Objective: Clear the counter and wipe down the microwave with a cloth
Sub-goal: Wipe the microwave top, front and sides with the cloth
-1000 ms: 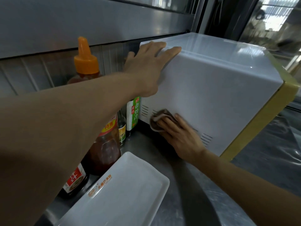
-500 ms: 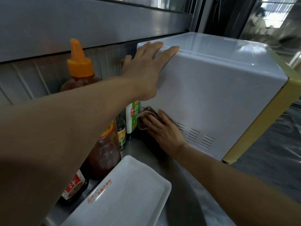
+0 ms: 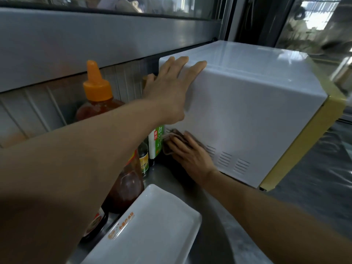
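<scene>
Leftward the cloth (image 3: 172, 142) had slid under pressing right-hand fingers (image 3: 187, 144); left fingers (image 3: 179, 63) flat, bracing microwave (image 3: 247, 111); desk (image 3: 219, 216) uncleared.

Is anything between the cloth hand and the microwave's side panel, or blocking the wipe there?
Only the cloth lies between the right hand and the microwave side. The green-label bottle crowds the rear lower corner; forward along the vents, nothing visible blocks.

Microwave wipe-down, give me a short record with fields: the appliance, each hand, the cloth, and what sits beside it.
appliance: white box-shaped microwave with yellow front, on the steel counter
left hand: flat on its top rear corner
right hand: presses brown crumpled cloth on lower side panel, by vent slots
beside: orange-capped sauce bottle, green-labelled bottle, white rectangular plate
</scene>
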### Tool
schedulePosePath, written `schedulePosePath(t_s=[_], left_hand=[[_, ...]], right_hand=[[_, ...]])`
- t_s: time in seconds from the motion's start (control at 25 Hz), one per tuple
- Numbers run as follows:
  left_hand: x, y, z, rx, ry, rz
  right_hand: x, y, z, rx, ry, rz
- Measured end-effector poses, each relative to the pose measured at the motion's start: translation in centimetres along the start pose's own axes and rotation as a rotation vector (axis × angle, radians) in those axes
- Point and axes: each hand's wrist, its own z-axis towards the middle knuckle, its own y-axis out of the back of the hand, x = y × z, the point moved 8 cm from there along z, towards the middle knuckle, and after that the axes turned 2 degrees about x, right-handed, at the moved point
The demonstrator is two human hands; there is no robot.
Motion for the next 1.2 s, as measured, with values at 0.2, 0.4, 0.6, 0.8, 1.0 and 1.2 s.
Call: schedulePosePath(t_s=[0.2,0.4,0.6,0.8,1.0,1.2], left_hand=[[-0.2,0.1,-0.1,0.008,0.005,0.02],[-2.2,0.8,-0.8,-0.02,0.015,0.058],[-7.8,-0.6,-1.3,-0.116,-0.138,0.045],[-7.3,-1.1,-1.1,-0.177,-0.115,0.038],[-7.3,-1.1,-1.2,-0.203,-0.108,0.028],[-7.3,-1.0,-1.1,-0.21,-0.124,0.043]], right_hand=[[-0.2,-3.1,-4.9,0.082,0.01,0.001],[-2.7,-4.7,-14.4,0.138,-0.085,-0.027],[-1.3,-3.6,-9.3,0.191,0.076,0.035],[-0.9,-2.7,-5.3,0.102,0.026,0.031],[-2.2,-5.2,-13.4,0.056,-0.003,-0.027],[-3.1,-5.0,-18.6,-0.032,-0.017,0.143]])
